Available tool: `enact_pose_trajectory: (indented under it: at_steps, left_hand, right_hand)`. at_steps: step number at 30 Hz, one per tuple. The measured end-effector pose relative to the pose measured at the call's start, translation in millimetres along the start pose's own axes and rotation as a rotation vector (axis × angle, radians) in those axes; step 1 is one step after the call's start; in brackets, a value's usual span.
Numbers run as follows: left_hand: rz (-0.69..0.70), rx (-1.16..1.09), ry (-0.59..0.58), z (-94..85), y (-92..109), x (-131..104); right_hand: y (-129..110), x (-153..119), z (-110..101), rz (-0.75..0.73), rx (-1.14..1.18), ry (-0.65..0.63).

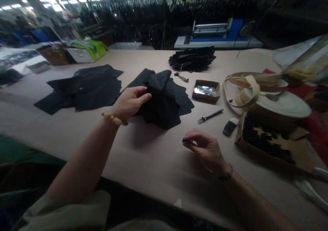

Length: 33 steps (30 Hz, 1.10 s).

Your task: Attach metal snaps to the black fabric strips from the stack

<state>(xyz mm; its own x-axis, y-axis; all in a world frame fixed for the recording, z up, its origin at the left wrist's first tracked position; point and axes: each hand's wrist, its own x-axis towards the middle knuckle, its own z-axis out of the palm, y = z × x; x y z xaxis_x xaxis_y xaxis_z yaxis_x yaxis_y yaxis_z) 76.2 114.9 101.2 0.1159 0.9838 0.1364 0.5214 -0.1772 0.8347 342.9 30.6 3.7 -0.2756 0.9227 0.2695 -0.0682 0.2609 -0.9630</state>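
Observation:
My left hand (133,101) pinches the edge of a black fabric piece (160,109) between thumb and fingers, lifting it partly off the table. Beneath and behind it lie more black pieces (183,99), some with thin pale lines. My right hand (202,147) is apart from the cloth, low over the table, its thumb and forefinger pinched on a tiny dark piece (183,140) too small to name. Nearest to that hand are a pronged metal tool (210,116) and a small black-and-white block (230,127).
At left is another black fabric pile (96,87); a taller stack (192,58) stands at the back. A small box of shiny bits (206,90), a hammer-like tool (181,76), rolled tape (282,103) and a carton of black parts (266,138) lie to the right.

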Motion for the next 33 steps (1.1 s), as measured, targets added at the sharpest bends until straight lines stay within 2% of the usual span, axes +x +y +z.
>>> enact_pose_trajectory:
  at_steps: [3,5,6,8,11,14,17,19,21,22,24,26,28,30,33]
  left_hand:
    - [-0.129,-0.354,-0.379,32.1,3.2,-33.4]
    - [-0.162,-0.360,-0.553,58.5,-1.6,-47.5]
    - [-0.146,-0.305,-0.573,70.7,-5.4,-51.3]
    - [-0.087,-0.193,-0.527,90.4,-13.7,-53.4]
    - [-0.079,-0.198,-0.510,104.6,-23.9,-48.0]
    - [-0.091,-0.153,-0.420,99.3,-31.1,-39.3]
    - [-0.098,-0.034,-0.281,77.2,-41.3,-33.9]
    - [-0.116,0.097,-0.107,58.5,-52.8,-35.0]
    - [-0.186,0.330,0.081,43.5,-67.6,-40.5]
    - [-0.235,0.450,0.139,39.0,-75.3,-44.6]
    - [-0.301,0.601,0.172,36.9,-87.7,-54.2]
    - [-0.260,0.585,0.153,41.4,-91.6,-63.5]
    - [-0.145,0.520,0.136,46.5,-83.8,-68.9]
    - [-0.034,0.458,0.126,46.0,-65.9,-65.0]
    - [0.084,0.411,0.147,30.6,-33.0,-31.1]
  right_hand:
    - [-15.7,-5.1,-3.6,-0.179,0.018,-0.025]
    - [-21.8,-7.1,-6.3,-0.219,0.016,-0.035]
    - [-22.6,-7.4,-7.4,-0.212,0.013,-0.039]
    - [-19.6,-6.5,-8.5,-0.179,-0.007,-0.051]
    - [-7.5,-2.5,-7.6,-0.120,-0.104,-0.095]
    - [5.0,2.4,-5.0,-0.054,-0.270,-0.192]
    - [13.1,5.4,-2.2,0.005,-0.406,-0.267]
    - [16.7,6.1,-0.6,0.029,-0.441,-0.284]
    - [20.0,6.0,1.1,0.038,-0.473,-0.288]
    - [21.6,5.9,2.1,0.033,-0.488,-0.289]
    - [24.7,5.3,4.4,0.013,-0.515,-0.299]
    - [26.6,4.3,6.5,-0.010,-0.544,-0.316]
    - [26.4,2.8,7.5,-0.023,-0.580,-0.332]
    - [24.5,0.9,7.2,-0.022,-0.623,-0.339]
    - [20.5,-1.7,5.7,-0.005,-0.708,-0.340]
